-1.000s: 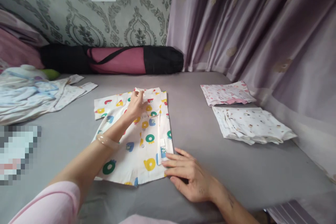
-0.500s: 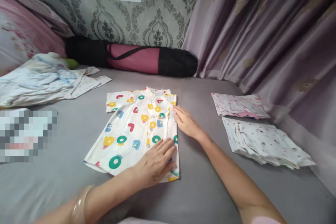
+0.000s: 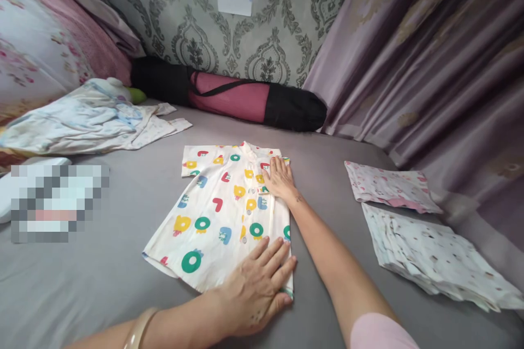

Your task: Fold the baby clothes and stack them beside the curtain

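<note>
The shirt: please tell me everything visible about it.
The shirt is white, short-sleeved, with front buttons and red, yellow, green and blue prints; the cloth looks thin. It lies front up, nearly flat, on the grey sheet. The left hand rests spread near its hem, the right hand on its chest.

Shirt (image 3: 229,210): letter-shaped prints.
Green print (image 3: 262,230): reads "O", just beyond the fingers of the left hand (image 3: 256,286).
Yellow print (image 3: 251,204): resembles "a", between both hands' fingers.
Red print (image 3: 220,205): resembles "L", left of the right hand (image 3: 280,180).
</note>
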The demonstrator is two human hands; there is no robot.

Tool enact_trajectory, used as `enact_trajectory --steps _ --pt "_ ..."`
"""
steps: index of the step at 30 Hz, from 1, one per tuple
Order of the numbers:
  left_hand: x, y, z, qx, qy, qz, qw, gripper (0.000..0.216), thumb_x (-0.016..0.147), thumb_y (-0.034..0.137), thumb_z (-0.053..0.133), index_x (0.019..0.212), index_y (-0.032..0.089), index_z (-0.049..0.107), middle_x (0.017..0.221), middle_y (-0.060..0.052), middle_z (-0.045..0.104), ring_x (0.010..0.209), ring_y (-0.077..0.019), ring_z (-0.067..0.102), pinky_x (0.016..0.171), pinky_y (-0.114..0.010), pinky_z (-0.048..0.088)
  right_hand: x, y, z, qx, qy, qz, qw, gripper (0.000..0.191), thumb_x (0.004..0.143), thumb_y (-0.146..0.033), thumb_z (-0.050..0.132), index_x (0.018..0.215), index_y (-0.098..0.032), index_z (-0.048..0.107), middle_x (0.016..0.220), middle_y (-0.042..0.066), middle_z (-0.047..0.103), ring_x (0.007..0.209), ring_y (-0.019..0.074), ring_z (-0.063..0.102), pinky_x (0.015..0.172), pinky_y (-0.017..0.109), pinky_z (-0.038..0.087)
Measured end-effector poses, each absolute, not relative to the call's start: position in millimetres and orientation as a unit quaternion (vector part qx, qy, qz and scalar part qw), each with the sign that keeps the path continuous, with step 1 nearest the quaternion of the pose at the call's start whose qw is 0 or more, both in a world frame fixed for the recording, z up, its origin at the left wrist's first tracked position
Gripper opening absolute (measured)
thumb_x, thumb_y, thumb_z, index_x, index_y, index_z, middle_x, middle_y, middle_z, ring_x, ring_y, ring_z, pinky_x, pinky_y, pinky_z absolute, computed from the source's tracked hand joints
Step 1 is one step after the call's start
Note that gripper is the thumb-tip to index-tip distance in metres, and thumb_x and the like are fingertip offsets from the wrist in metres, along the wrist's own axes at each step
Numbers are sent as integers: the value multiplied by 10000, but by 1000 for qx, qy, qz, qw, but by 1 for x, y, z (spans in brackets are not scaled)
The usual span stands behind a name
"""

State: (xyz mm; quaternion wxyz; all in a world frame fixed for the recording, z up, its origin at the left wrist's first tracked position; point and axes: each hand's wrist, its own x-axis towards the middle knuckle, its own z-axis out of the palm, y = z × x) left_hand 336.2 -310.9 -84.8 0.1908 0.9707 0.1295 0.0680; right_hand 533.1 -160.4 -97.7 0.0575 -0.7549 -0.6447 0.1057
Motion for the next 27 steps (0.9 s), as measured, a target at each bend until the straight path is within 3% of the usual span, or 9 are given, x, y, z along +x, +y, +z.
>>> enact_trajectory --steps 7,12,20,27 --pt "330 -311 -75 966 107 84 221 610 1023 494 291 1538 169 328 1596 -133 294 1491 -277 248 1224 -463 206 539 -150 -84 -756 -637 151 25 713 1009 -501 204 1568 -59 189 1653 157 78 1525 282 50 1215 478 48" --pt "328 -307 -81 961 173 120 177 553 1044 416 275 1531 162 331 1593 -96 329 1494 -251 245 1237 -423 154 543 -128 -82 -759 -646 62 49 675 1021 -439 163 1568 -44 187 1655 128 100 1528 227 39 1225 422 6" --pt "328 -311 -98 970 171 106 136 585 1043 452 256 1525 128 321 1596 -157 300 1483 -310 259 1203 -466 190 547 -116 -108 -762 -640 80 54 696 1013 -466 166 1563 -42 211 1648 122 156 1522 246 102 1226 430 72" --pt "325 -310 -90 967 139 107 184 604 1040 470 234 1518 112 326 1593 -152 314 1486 -285 258 1219 -429 183 543 -127 -87 -734 -667 117 48 698 1007 -450 189 1573 -44 163 1656 135 89 1527 252 51 1228 432 58"
